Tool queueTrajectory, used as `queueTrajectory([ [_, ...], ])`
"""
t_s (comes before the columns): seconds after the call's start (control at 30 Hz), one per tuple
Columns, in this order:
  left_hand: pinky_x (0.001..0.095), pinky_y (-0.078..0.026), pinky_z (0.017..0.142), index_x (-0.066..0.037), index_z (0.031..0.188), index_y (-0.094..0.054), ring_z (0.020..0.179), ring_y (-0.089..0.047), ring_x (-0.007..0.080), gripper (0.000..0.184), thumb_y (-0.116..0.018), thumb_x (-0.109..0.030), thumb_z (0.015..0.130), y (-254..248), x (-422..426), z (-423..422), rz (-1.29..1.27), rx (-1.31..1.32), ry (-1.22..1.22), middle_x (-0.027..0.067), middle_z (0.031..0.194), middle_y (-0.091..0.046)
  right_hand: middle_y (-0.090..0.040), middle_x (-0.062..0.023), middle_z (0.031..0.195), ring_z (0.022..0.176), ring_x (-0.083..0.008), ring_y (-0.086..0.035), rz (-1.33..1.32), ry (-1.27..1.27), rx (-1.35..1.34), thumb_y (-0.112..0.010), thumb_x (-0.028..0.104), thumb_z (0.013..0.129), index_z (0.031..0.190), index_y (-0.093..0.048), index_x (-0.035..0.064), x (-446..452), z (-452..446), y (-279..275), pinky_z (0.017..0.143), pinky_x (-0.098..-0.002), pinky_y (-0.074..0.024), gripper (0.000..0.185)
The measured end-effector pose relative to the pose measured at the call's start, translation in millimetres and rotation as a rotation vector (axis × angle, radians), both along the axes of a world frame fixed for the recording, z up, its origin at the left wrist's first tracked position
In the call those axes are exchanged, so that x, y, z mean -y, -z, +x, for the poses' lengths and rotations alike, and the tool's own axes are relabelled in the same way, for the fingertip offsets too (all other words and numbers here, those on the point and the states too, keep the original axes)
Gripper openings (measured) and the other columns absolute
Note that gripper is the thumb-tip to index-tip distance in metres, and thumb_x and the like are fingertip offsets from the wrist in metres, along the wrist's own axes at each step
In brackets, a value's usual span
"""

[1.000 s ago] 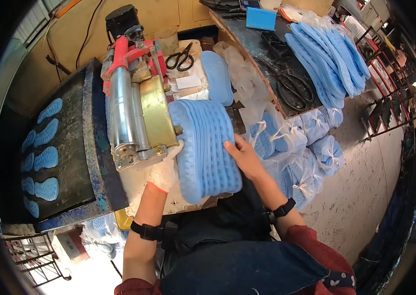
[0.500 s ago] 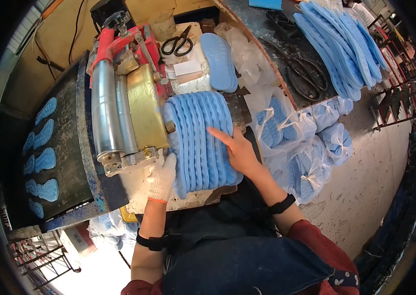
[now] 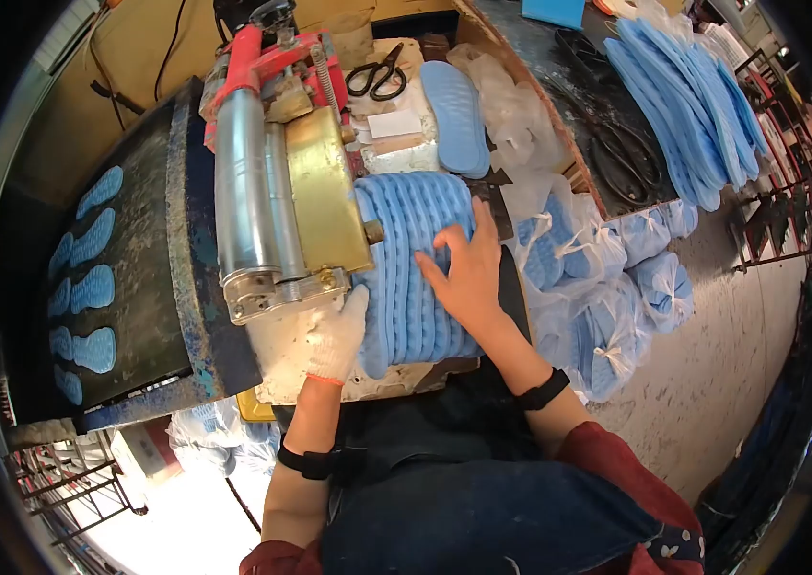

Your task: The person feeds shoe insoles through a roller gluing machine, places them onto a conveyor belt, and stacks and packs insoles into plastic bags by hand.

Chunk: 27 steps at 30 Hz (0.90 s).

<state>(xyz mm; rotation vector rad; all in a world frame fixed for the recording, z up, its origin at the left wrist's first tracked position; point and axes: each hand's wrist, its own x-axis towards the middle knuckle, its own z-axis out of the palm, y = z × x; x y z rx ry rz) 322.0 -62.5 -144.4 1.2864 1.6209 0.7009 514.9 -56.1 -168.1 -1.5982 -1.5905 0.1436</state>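
A row of blue foam insoles (image 3: 411,278) stands on edge, packed face to face, beside the roller machine. My right hand (image 3: 471,287), bare, rests over the right side of this row with its fingers spread. Its thumb and index finger touch the upper edges, and the other fingers reach toward the far right end. At the row's near left side is my left hand (image 3: 337,337) in a white knitted glove. It lies fairly flat against the leftmost insole, just below the machine's metal frame, with some fingertips hidden.
The machine's steel roller (image 3: 245,192) and brass-coloured block (image 3: 324,192) stand left of the row. A dark conveyor belt (image 3: 142,249) carries several insoles. Behind are black scissors (image 3: 379,72) and a single flat insole (image 3: 457,120). Bagged insoles (image 3: 598,345) and a loose pile (image 3: 684,110) lie right.
My right hand has spread its fingers from a pointing pose and reaches farther along the row. The view has shifted, so the machine and insoles appear farther right. The left hand stays at the row's left side.
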Motion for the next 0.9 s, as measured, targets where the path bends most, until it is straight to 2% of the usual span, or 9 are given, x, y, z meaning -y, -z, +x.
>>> queueTrajectory([
  [0.1,0.0415,-0.046,0.089,0.001,0.109,-0.064,0.101,-0.062,0.0355,0.040,-0.055,-0.033,0.091,9,1,-3,0.231,-0.127,0.113,0.0213,0.107,-0.066,-0.035,-0.0267,0.142,0.129,-0.0520,-0.034,0.080,-0.001,0.121,-0.073,0.011,0.075,0.108,-0.064,0.0158,0,-5,-9,0.099,-0.0563,-0.0330,0.034],
  [0.17,0.0367,-0.043,0.097,-0.008,0.135,-0.051,0.112,-0.056,0.0300,0.046,-0.053,-0.008,0.089,3,1,0,0.210,-0.289,0.191,0.0170,0.119,-0.057,-0.036,-0.0198,0.145,0.132,-0.0509,-0.033,0.153,-0.117,0.326,-0.066,0.001,0.074,0.114,-0.065,0.0207,-2,-5,-8,0.099,-0.0554,-0.0337,0.045],
  [0.4,0.0367,-0.041,0.099,-0.007,0.134,-0.051,0.116,-0.053,0.0302,0.044,-0.054,-0.011,0.090,-10,2,7,0.150,-0.117,0.158,0.0170,0.121,-0.056,-0.039,-0.0160,0.144,0.132,-0.0462,-0.036,0.049,-0.238,0.264,-0.062,-0.003,0.072,0.104,-0.070,0.0199,-4,-4,-7,0.098,-0.0526,-0.0360,0.040],
  [0.47,0.0409,-0.042,0.098,-0.001,0.131,-0.052,0.109,-0.058,0.0363,0.049,-0.059,-0.030,0.092,-3,3,11,0.316,-0.130,0.176,0.0203,0.123,-0.059,-0.040,-0.0163,0.143,0.133,-0.0443,-0.036,0.046,-0.245,0.190,-0.061,-0.002,0.072,0.101,-0.070,0.0198,-4,-2,-4,0.099,-0.0520,-0.0364,0.037],
  [0.57,0.0374,-0.041,0.099,-0.001,0.136,-0.046,0.113,-0.056,0.0306,0.049,-0.057,-0.019,0.092,9,-1,4,0.410,-0.264,0.277,0.0178,0.126,-0.057,-0.040,-0.0173,0.143,0.133,-0.0441,-0.035,0.094,-0.258,0.100,-0.061,0.001,0.074,0.098,-0.070,0.0193,-3,0,0,0.099,-0.0518,-0.0363,0.032],
  [0.63,0.0341,-0.041,0.099,0.000,0.138,-0.044,0.115,-0.053,0.0238,0.050,-0.055,-0.008,0.090,-8,0,13,0.139,0.284,0.089,0.0143,0.125,-0.056,-0.040,-0.0162,0.143,0.133,-0.0438,-0.035,0.098,-0.221,0.102,-0.061,0.002,0.074,0.100,-0.069,0.0204,-2,2,-1,0.099,-0.0519,-0.0369,0.032],
  [0.7,0.0329,-0.041,0.098,0.001,0.138,-0.043,0.114,-0.052,0.0215,0.052,-0.054,-0.003,0.088,-1,-7,13,0.150,0.451,0.017,0.0124,0.127,-0.053,-0.040,-0.0151,0.144,0.134,-0.0436,-0.035,0.106,-0.208,0.085,-0.061,0.003,0.075,0.101,-0.069,0.0215,-1,1,-2,0.098,-0.0521,-0.0375,0.033],
  [0.83,0.0342,-0.041,0.100,0.001,0.138,-0.042,0.118,-0.051,0.0244,0.052,-0.054,-0.002,0.087,6,-12,20,0.259,-0.102,0.196,0.0149,0.134,-0.047,-0.038,-0.0155,0.144,0.134,-0.0424,-0.034,0.054,-0.230,0.074,-0.062,0.006,0.079,0.102,-0.068,0.0207,3,12,-2,0.099,-0.0499,-0.0383,0.028],
  [0.9,0.0356,-0.041,0.101,0.000,0.138,-0.043,0.120,-0.050,0.0262,0.052,-0.054,-0.002,0.087,7,-10,23,0.256,-0.053,0.170,0.0160,0.134,-0.046,-0.036,-0.0147,0.145,0.134,-0.0421,-0.034,0.104,-0.358,-0.278,-0.062,0.007,0.084,0.104,-0.068,0.0173,3,25,-6,0.100,-0.0481,-0.0386,0.024],
])
